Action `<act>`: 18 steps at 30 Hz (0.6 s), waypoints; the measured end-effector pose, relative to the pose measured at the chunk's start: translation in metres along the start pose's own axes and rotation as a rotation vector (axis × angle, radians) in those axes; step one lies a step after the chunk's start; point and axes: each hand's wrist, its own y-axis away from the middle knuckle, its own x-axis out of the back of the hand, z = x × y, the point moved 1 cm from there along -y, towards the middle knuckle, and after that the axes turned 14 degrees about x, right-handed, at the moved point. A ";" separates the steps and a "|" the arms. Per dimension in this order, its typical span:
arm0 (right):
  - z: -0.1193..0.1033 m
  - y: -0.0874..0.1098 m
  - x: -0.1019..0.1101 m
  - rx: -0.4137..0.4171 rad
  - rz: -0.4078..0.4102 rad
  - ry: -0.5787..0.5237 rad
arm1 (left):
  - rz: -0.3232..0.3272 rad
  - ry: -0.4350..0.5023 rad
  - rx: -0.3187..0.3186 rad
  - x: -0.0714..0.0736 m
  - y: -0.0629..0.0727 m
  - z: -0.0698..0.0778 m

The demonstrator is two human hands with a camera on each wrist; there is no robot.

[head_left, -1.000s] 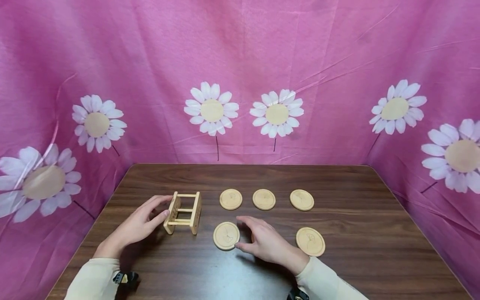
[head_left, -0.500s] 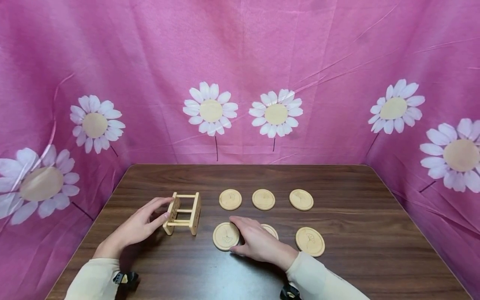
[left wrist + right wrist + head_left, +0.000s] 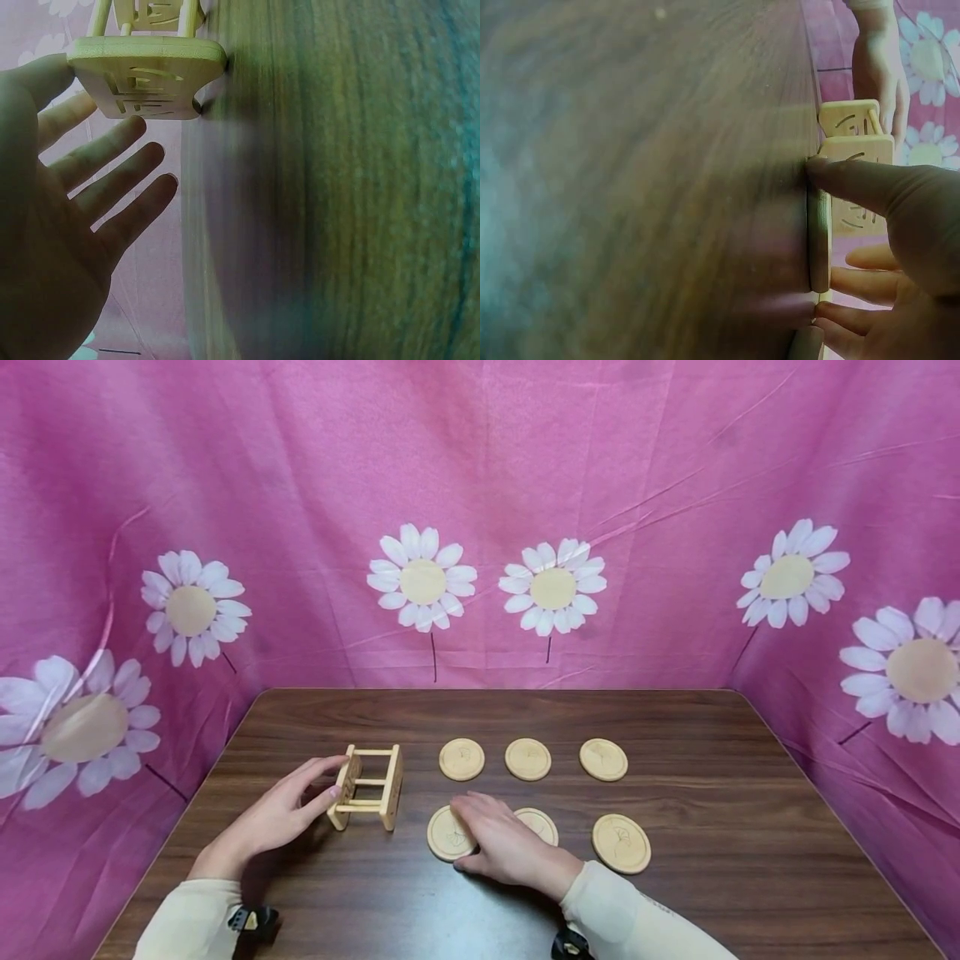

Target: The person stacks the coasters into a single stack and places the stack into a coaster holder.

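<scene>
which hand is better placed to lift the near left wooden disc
Probably the right hand: it partly covers the near-left disc, while the left hand touches the wooden rack.

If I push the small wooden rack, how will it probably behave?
The rack seems stiff, since straight bars join its two side panels. Being mostly open frame, it is probably light. The table looks glossy, so sliding is likely.
</scene>
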 end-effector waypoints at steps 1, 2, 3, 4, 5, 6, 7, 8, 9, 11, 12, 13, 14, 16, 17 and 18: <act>0.000 0.000 0.000 0.002 0.000 0.002 | -0.004 0.002 0.006 0.000 0.000 0.000; -0.001 0.000 0.000 0.003 0.001 0.004 | -0.006 0.005 0.009 0.000 0.001 0.000; -0.001 -0.001 0.000 0.003 0.003 0.005 | -0.008 0.007 0.012 0.001 0.001 0.000; -0.001 -0.001 0.000 0.003 0.006 0.002 | -0.008 0.008 0.014 0.000 0.001 0.000; -0.001 -0.001 0.000 0.002 0.010 0.001 | -0.010 0.011 0.017 0.000 0.001 0.000; -0.001 -0.001 0.000 0.004 0.016 0.000 | -0.013 0.015 0.019 0.000 0.001 0.000; -0.001 -0.001 -0.001 0.005 0.022 0.001 | -0.015 0.018 0.020 0.000 0.001 -0.001; 0.000 -0.001 -0.001 0.007 0.029 0.002 | -0.016 0.022 0.021 -0.001 0.001 -0.001; 0.000 -0.001 -0.001 0.009 0.034 0.001 | -0.018 0.023 0.023 -0.001 0.001 -0.001; 0.001 -0.002 -0.002 0.007 0.042 0.004 | -0.021 0.026 0.027 -0.002 0.001 -0.001; 0.001 -0.002 -0.002 0.004 0.046 0.003 | -0.021 0.029 0.026 -0.002 0.001 -0.001; 0.002 -0.002 -0.003 0.000 0.047 0.001 | -0.020 0.027 0.025 -0.002 0.001 -0.002; 0.002 -0.002 -0.003 -0.005 0.049 0.000 | -0.019 0.027 0.024 -0.002 0.001 -0.002; 0.002 -0.002 -0.002 -0.013 0.054 -0.004 | -0.017 0.029 0.020 -0.002 0.001 -0.001; 0.003 -0.002 -0.002 -0.015 0.058 -0.009 | -0.015 0.029 0.018 -0.002 0.001 -0.001; 0.003 -0.002 -0.002 -0.017 0.063 -0.012 | -0.013 0.030 0.015 -0.002 0.001 -0.001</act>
